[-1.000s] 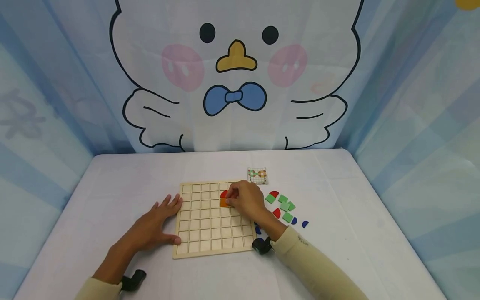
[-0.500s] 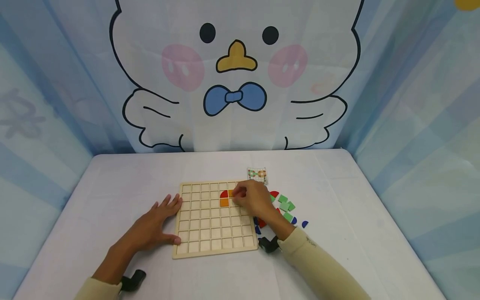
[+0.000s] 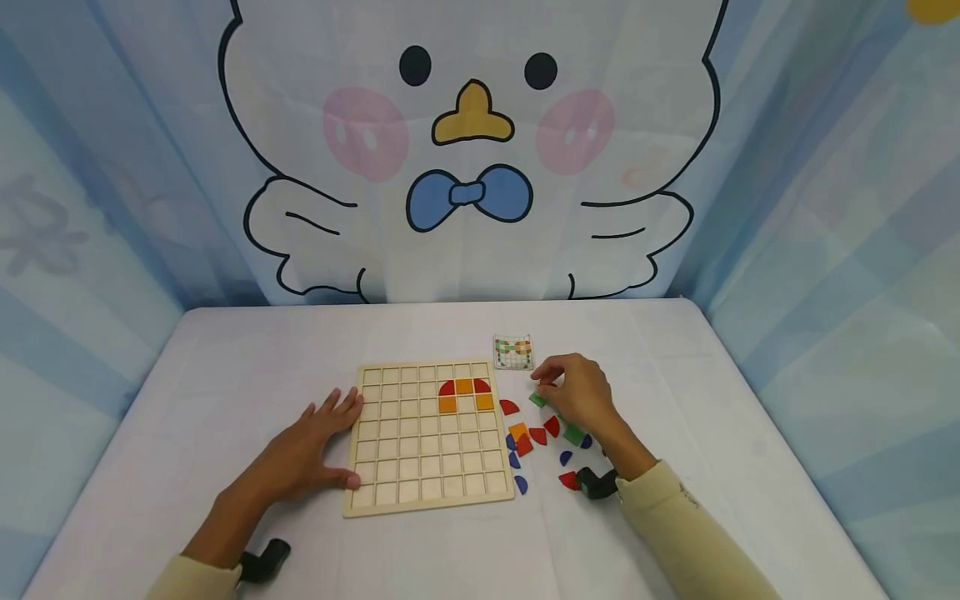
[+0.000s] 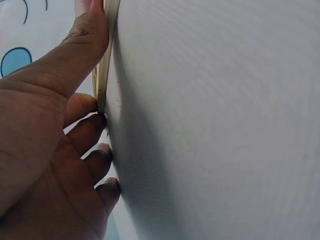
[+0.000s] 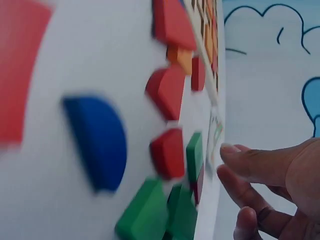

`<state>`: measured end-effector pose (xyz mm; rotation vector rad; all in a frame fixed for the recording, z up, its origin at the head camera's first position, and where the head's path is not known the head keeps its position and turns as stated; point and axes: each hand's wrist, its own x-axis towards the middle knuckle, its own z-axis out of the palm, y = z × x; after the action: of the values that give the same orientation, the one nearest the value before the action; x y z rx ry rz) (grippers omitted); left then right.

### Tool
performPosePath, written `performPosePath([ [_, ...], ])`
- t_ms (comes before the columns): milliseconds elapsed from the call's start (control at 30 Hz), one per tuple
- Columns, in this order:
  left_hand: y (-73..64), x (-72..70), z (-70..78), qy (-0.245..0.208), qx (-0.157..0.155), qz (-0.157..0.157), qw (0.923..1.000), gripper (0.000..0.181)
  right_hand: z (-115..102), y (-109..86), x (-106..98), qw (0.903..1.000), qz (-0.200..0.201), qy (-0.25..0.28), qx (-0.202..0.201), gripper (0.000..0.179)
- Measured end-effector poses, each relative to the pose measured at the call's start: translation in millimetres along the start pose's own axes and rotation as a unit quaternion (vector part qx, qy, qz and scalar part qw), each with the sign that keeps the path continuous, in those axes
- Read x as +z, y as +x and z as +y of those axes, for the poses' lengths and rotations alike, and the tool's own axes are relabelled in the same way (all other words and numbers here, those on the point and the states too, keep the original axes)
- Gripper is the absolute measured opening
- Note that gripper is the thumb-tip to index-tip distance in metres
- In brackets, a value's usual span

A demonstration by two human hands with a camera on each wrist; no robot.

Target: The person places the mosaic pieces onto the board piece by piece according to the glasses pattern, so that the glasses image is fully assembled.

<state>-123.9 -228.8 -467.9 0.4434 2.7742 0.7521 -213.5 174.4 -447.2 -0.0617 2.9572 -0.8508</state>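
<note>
A wooden grid board (image 3: 412,467) lies on the table. Several red and orange pieces fill cells near its upper right, among them a red quarter-round (image 3: 447,387) and an orange square (image 3: 464,386). My left hand (image 3: 311,446) rests with spread fingers along the board's left edge; the left wrist view shows the thumb and fingertips against the wooden edge (image 4: 103,75). Off the board, my right hand (image 3: 577,390) is over the loose pieces, its fingertips close to a green square (image 3: 537,399). In the right wrist view, thumb and index finger stand slightly apart with nothing between them.
A small printed pattern card (image 3: 513,352) lies beyond the board's upper right corner. Loose red, blue, green and orange pieces are scattered right of the board, including a blue half-round (image 3: 566,457) and a red piece (image 3: 569,481). A cartoon-printed curtain (image 3: 468,258) stands behind the table.
My right hand has left the board and moved right to the loose pieces, uncovering more red and orange pieces in the upper cells. The left hand has stayed at the board's edge.
</note>
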Motion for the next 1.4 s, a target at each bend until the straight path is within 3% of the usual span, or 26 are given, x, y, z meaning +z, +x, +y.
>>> performPosePath([
  [267,-0.1,-0.5,-0.3,-0.002,-0.001,-0.001,1.0,0.126,20,1.0,-3,0.9996,-0.005,-0.025,0.014,0.019],
  [533,1.0,0.2,0.3,-0.002,-0.004,-0.004,1.0,0.125,19,3.7,-3,0.9987,-0.016,-0.046,0.015,0.018],
  [933,1.4,1.1,0.2,0.005,-0.01,-0.005,0.9999,0.125,23,8.0,-5,0.9981,-0.048,-0.038,-0.005,0.018],
  [1400,1.5,0.7,0.6,0.004,-0.014,-0.006,0.9999,0.125,3,-8.3,6,0.9977,-0.028,0.038,-0.048,0.014],
])
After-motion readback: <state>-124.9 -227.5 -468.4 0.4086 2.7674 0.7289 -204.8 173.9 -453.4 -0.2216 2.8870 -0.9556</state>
